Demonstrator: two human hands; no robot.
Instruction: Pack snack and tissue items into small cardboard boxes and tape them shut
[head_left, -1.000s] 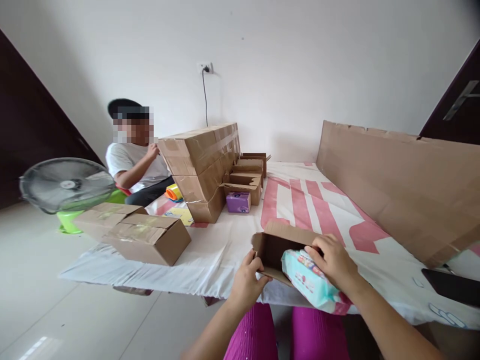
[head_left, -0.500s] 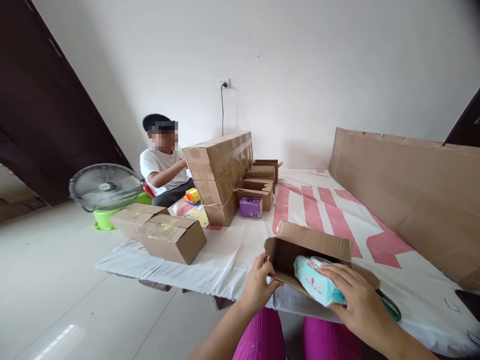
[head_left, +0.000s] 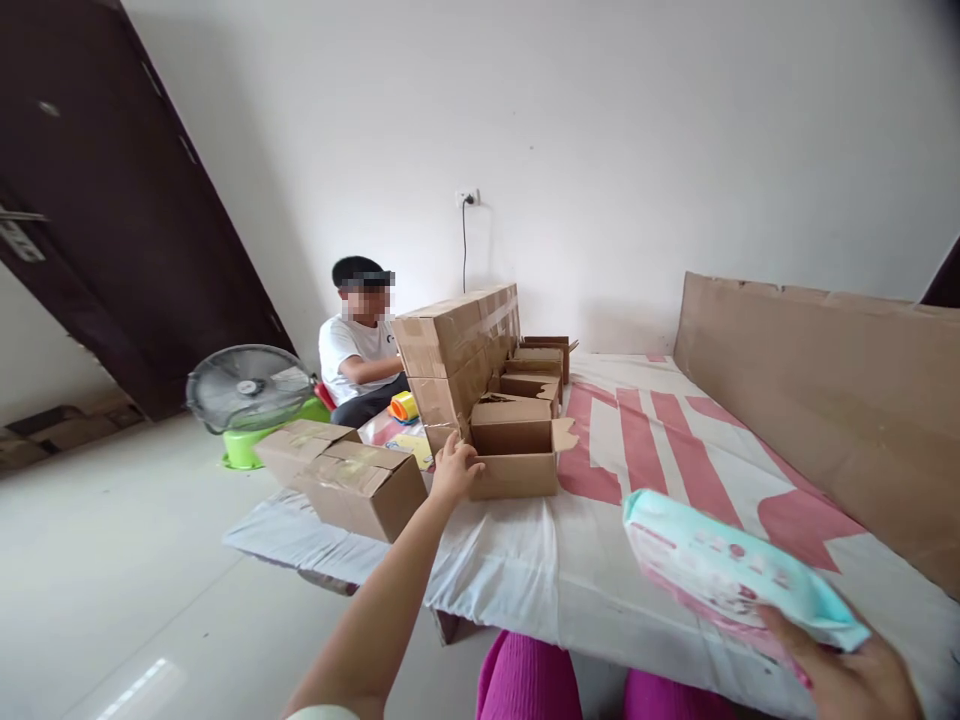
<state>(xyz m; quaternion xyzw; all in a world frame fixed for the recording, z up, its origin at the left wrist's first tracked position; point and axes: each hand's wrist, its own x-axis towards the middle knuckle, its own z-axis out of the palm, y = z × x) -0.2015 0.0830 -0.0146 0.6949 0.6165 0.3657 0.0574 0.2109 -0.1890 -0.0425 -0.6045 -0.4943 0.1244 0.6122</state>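
Observation:
My left hand [head_left: 455,468] has its fingers closed on the left end of an open cardboard box [head_left: 517,476], which sits on the cloth-covered surface against the stacked boxes. The dark inside of this box shows no contents from here, and a torn flap sticks out at its right. At the lower right, my right hand [head_left: 862,665] grips one end of a teal and pink pack of wet wipes [head_left: 739,575]. The pack is held tilted above the cloth, clear of the box.
Taped cardboard boxes [head_left: 450,345] form a stack, with more open boxes [head_left: 531,380] beside it. Two closed boxes [head_left: 360,500] lie at the near left edge. A person [head_left: 360,345] sits behind the stack near a fan [head_left: 249,387]. A cardboard panel [head_left: 817,400] stands at right.
My left hand has moved the open box forward and left to the stack, where it covers the purple package. My right hand has lifted the wipes out of that box and swung right.

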